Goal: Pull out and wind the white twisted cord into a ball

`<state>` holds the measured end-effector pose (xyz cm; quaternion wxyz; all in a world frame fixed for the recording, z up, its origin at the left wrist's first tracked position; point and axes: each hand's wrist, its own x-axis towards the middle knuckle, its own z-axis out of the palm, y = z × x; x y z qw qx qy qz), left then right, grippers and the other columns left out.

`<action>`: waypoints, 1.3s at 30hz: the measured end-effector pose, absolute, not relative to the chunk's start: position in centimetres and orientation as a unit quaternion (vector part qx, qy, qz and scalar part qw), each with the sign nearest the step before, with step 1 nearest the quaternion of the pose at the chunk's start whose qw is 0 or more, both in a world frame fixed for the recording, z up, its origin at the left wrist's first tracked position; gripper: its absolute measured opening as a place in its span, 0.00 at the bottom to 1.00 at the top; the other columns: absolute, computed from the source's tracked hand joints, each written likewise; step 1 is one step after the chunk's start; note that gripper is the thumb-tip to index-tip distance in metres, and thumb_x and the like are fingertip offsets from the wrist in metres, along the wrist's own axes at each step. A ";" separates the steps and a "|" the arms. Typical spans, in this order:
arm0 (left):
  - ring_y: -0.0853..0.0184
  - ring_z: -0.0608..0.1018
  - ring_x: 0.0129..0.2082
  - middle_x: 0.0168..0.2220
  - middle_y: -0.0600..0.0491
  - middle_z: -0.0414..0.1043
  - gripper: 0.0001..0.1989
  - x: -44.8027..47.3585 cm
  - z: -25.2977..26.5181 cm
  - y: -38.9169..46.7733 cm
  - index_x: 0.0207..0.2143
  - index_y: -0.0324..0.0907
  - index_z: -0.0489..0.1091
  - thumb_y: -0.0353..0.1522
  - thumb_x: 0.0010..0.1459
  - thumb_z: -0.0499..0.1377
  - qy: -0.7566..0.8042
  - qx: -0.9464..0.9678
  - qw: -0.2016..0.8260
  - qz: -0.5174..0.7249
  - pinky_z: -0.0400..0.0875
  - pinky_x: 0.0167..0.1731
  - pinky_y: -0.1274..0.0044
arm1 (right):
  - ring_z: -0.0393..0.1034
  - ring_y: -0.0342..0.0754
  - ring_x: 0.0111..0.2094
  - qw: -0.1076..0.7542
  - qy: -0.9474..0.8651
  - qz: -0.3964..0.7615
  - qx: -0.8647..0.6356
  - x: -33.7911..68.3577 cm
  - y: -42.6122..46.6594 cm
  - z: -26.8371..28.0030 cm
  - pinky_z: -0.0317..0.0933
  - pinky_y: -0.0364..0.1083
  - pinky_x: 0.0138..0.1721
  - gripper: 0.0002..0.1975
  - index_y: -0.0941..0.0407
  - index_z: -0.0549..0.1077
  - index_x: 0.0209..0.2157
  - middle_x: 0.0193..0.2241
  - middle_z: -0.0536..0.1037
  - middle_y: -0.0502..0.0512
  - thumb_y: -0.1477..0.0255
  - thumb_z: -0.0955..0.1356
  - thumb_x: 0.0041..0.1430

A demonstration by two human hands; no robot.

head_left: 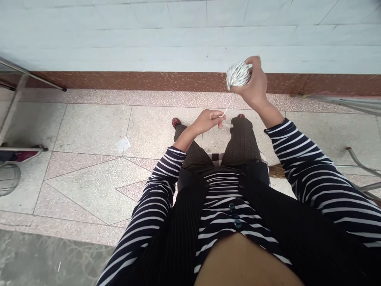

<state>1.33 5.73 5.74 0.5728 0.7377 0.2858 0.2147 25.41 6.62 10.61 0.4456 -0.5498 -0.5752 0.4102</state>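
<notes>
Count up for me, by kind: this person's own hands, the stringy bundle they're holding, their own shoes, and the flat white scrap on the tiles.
Hands: 2 (left hand, right hand)
Whitish stringy bundle: 1, in the right hand
Shoes: 2 (left shoe, right shoe, partly hidden)
Flat white scrap: 1
Total: 6

The corded bundle [237,75] within the right fingers [254,62] looks rough, stranded — wall tiles [149,37] beyond them, smooth; floor [92,123] beneath, speckled, stone-like.
</notes>
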 end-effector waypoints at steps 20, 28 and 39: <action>0.61 0.84 0.44 0.42 0.51 0.86 0.19 -0.4 7.2 7.4 0.44 0.45 0.83 0.37 0.76 0.51 0.352 0.840 0.322 0.260 0.73 0.48 0.72 | 0.80 0.52 0.45 0.401 -0.418 0.675 -0.456 20.7 -2.2 8.1 0.83 0.52 0.46 0.38 0.46 0.70 0.54 0.42 0.80 0.50 0.62 0.86 0.45; 0.56 0.81 0.47 0.38 0.50 0.82 0.14 -0.3 8.6 7.5 0.41 0.45 0.82 0.41 0.74 0.59 0.335 0.841 0.321 0.279 0.68 0.61 0.63 | 0.74 0.52 0.42 0.391 -0.440 0.636 -0.499 20.9 -2.4 7.7 0.81 0.50 0.36 0.34 0.45 0.74 0.48 0.41 0.76 0.48 0.66 0.87 0.39; 0.59 0.84 0.47 0.39 0.48 0.85 0.14 0.8 5.4 7.9 0.43 0.42 0.83 0.43 0.69 0.66 0.337 0.711 0.532 0.314 0.76 0.52 0.67 | 0.78 0.60 0.50 0.431 -0.458 0.640 -0.441 22.2 -2.6 11.3 0.80 0.56 0.45 0.33 0.48 0.75 0.48 0.47 0.81 0.55 0.61 0.85 0.41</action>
